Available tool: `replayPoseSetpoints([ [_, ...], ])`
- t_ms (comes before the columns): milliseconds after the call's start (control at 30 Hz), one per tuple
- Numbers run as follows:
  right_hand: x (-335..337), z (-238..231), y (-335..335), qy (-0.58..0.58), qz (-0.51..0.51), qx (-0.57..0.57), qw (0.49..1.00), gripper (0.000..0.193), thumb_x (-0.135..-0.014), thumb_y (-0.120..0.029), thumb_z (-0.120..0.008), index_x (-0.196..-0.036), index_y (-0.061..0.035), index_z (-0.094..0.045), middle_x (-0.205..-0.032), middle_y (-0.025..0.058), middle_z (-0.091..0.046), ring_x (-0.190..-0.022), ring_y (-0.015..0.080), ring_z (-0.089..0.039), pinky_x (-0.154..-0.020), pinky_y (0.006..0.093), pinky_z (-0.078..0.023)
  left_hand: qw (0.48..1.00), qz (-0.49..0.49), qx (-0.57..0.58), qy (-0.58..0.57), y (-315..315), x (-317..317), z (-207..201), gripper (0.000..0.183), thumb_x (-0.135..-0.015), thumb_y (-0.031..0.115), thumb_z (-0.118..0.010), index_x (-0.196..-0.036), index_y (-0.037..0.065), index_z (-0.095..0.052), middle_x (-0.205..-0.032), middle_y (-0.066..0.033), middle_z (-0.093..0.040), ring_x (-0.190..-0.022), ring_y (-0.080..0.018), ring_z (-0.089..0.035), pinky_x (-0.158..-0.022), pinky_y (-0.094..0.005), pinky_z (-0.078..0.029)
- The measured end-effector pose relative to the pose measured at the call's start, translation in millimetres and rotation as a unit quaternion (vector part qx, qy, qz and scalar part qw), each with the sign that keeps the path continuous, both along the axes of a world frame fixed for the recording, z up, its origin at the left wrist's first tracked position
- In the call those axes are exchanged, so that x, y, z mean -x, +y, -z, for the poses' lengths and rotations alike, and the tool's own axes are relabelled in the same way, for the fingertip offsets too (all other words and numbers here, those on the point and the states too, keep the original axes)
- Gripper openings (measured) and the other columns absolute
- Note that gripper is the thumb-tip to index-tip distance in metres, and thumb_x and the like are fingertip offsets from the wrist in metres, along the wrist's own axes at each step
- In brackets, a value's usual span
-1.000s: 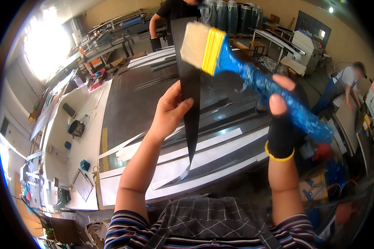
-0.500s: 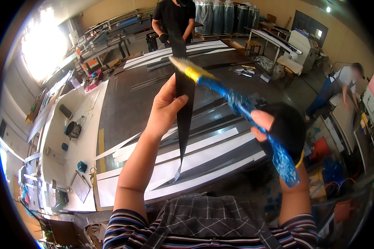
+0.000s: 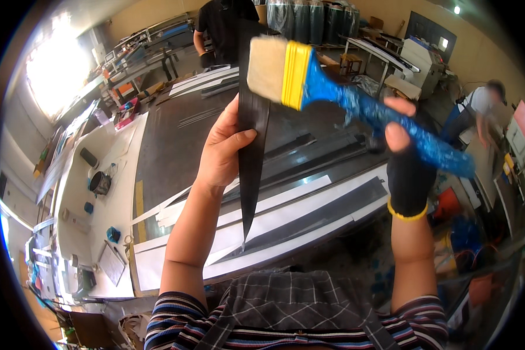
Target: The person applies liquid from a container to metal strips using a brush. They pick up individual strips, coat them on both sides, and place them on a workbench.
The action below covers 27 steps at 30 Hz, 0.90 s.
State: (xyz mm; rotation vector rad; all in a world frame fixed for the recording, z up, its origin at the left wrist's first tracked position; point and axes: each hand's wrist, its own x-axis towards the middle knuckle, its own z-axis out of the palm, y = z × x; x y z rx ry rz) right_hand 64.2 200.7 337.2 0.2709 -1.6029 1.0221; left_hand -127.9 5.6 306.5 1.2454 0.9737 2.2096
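Flat brush with pale bristles, yellow collar and blue, film-wrapped handle (image 3: 361,107), raised above the table; its long axis slants from upper left to lower right, bristles pointing left and slightly upward. The right hand (image 3: 410,169), in a black fingerless glove with yellow cuff, is closed around the handle. Long black tapering strip (image 3: 252,151), near upright, its narrow tip pointing down toward the near edge; the left hand (image 3: 224,146) pinches it between thumb and fingers. The bristles overlap the strip in this view; whether they touch it cannot be told. Compared with half a second earlier, the brush has turned from edge-on to broadside and its bristles stand higher. Below: dark flat worktable (image 3: 175,146) bearing long white strips (image 3: 297,195). Left: white paper sheet (image 3: 112,262), any writing too small to read. Beyond the table: black-clad co-worker (image 3: 224,35).
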Motion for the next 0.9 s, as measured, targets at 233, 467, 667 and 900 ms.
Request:
replayPoseSetpoints([
  [233, -8, 2, -1, -0.036, -0.005, 0.058, 0.998, 0.032, -0.087, -0.022, -0.064, -0.111, -0.0017, -0.063, -0.102, 0.0085, -0.064, -0.091, 0.0157, -0.06, -0.082, 0.0285, -0.048, 1.0, 0.013, 0.002, -0.012, -3, -4, -2, 0.066, -0.078, -0.013, -0.045, -0.141, 0.003, -0.038, -0.128, -0.0075, -0.055, -0.112, -0.0139, -0.054, -0.098, -0.0269, -0.04],
  [467, -4, -6, -5, 0.022, 0.042, -0.013, 0.999, 0.033, -0.085, -0.022, -0.067, -0.11, -0.0004, -0.063, -0.099, 0.0082, -0.064, -0.087, 0.0145, -0.06, -0.079, 0.0268, -0.047, 0.999, 0.036, 0.013, -0.008, -8, -4, -4, 0.069, -0.075, -0.014, -0.046, -0.142, 0.002, -0.036, -0.129, -0.0088, -0.054, -0.115, -0.0168, -0.054, -0.099, -0.0295, -0.04],
  [667, -22, 0, -3, -0.034, 0.029, -0.03, 0.999, 0.032, -0.084, -0.02, -0.066, -0.109, 0.0002, -0.063, -0.101, 0.0092, -0.065, -0.09, 0.0158, -0.061, -0.081, 0.028, -0.048, 0.999, 0.027, 0.019, -0.01, -12, -6, -5, 0.071, -0.073, -0.015, -0.047, -0.142, 0.002, -0.036, -0.13, -0.0086, -0.054, -0.114, -0.0146, -0.054, -0.098, -0.0269, -0.04],
  [900, -8, -32, 10, 0.045, 0.107, 0.024, 0.993, 0.033, -0.085, -0.021, -0.063, -0.112, -0.0014, -0.063, -0.106, 0.0095, -0.064, -0.094, 0.0178, -0.06, -0.087, 0.0305, -0.046, 0.998, 0.036, 0.038, 0.03, -11, -2, -3, 0.072, -0.07, -0.01, -0.052, -0.139, 0.005, -0.039, -0.138, -0.0124, -0.047, -0.114, -0.0156, -0.053, -0.094, -0.0273, -0.043],
])
